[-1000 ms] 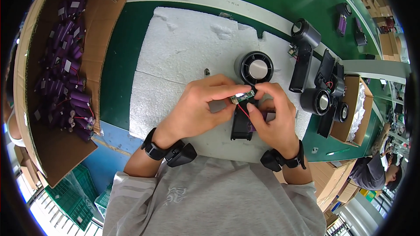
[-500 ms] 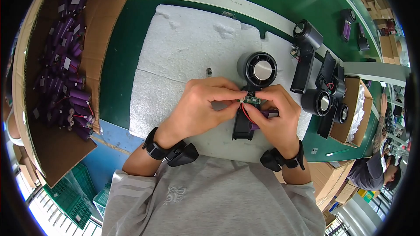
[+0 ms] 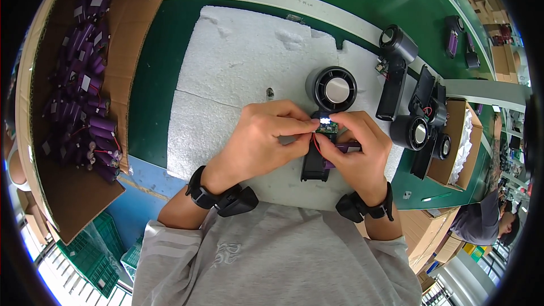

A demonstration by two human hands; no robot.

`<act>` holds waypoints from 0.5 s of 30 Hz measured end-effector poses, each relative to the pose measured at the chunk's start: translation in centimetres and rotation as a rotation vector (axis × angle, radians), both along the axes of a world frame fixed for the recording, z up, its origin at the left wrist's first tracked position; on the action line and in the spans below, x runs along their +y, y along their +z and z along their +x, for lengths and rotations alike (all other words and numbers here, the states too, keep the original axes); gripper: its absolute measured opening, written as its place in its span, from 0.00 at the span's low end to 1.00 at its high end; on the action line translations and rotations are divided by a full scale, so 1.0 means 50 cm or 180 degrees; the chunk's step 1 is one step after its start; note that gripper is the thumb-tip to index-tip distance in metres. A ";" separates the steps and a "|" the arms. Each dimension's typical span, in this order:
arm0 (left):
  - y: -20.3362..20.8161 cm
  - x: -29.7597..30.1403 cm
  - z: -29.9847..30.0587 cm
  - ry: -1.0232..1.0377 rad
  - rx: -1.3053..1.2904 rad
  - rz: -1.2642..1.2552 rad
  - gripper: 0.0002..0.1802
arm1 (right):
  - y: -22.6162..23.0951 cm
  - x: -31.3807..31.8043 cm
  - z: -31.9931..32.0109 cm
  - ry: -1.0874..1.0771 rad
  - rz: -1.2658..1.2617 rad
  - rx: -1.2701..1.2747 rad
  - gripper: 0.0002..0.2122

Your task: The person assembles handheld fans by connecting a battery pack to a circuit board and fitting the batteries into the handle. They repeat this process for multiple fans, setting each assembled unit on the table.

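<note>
The board (image 3: 328,127), small and green, is just right of the frame's centre, over the top of a black handle (image 3: 314,165). Both hands are clamped on it: the left hand (image 3: 271,131) pinches its left end, while the right hand (image 3: 361,146) has forefinger above and thumb below. A white patch shines at its upper edge — light or glare, I cannot tell. A red wire (image 3: 315,143) runs down from it; a purple cell (image 3: 348,147) shows partly under the right hand, beside the handle. Just above is the round fan head (image 3: 331,89), face up.

Under all this is white foam (image 3: 232,56) on a green table (image 3: 152,62). Right of centre are more black fans (image 3: 409,131), with an open box (image 3: 477,141) beyond. A big carton (image 3: 122,51) of purple cells (image 3: 79,79) fills the left — crates (image 3: 93,249) below it. A co-worker (image 3: 479,221) appears at lower right.
</note>
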State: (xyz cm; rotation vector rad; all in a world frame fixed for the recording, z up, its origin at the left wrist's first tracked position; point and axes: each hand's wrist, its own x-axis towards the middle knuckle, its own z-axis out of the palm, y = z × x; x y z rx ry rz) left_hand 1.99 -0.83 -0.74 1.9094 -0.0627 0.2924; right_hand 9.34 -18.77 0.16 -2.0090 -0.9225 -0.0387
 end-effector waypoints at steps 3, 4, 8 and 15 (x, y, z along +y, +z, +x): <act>0.000 0.000 0.001 0.0003 -0.0018 0.0034 0.14 | -0.002 0.002 0.000 -0.0035 0.0029 0.0025 0.17; 0.001 0.000 0.002 -0.0007 -0.0028 0.0058 0.14 | -0.003 0.002 -0.001 -0.0053 0.0043 0.0036 0.17; 0.000 0.002 0.003 -0.0053 0.0017 0.0017 0.14 | -0.002 0.002 -0.004 -0.0107 0.0043 0.0154 0.16; 0.002 0.006 -0.001 -0.0227 0.0329 -0.0434 0.17 | 0.018 -0.016 -0.003 -0.0032 -0.0091 0.0882 0.13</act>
